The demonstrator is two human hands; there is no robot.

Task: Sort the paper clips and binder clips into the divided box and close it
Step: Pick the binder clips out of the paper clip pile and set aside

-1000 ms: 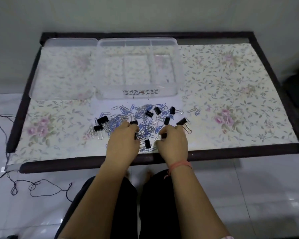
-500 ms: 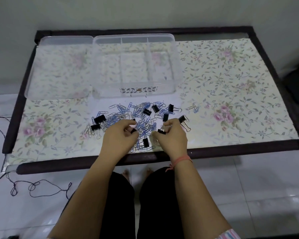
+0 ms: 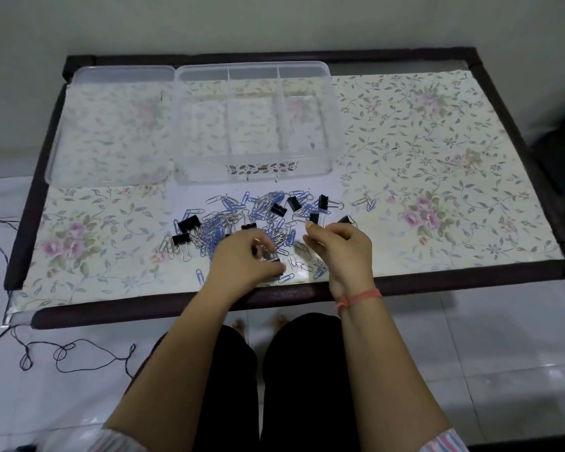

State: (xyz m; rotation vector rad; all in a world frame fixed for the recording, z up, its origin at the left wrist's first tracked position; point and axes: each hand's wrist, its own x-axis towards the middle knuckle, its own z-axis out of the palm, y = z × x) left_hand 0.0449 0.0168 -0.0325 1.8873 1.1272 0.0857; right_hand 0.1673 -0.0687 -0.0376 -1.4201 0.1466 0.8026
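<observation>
A mixed pile of blue and silver paper clips (image 3: pixel 221 228) and black binder clips (image 3: pixel 189 222) lies near the table's front edge. Behind it stands the clear divided box (image 3: pixel 252 177), open, its compartments showing only the floral cloth. My left hand (image 3: pixel 242 261) hovers over the near side of the pile, blurred, fingers curled around a binder clip that is mostly hidden. My right hand (image 3: pixel 343 247) is beside it, thumb and fingers pinched on a small binder clip, just in front of another black clip (image 3: pixel 313 218).
The clear lid (image 3: pixel 111 125) lies flat to the left of the box. Two stray paper clips (image 3: pixel 366 202) sit right of the pile. The table has a dark raised rim (image 3: pixel 454 277). A thin black cable (image 3: pixel 62 353) trails on the floor at left.
Both hands have lifted slightly from the pile and shifted. The right hand moved up and right towards the far clips. The left hand is in motion and blurred.
</observation>
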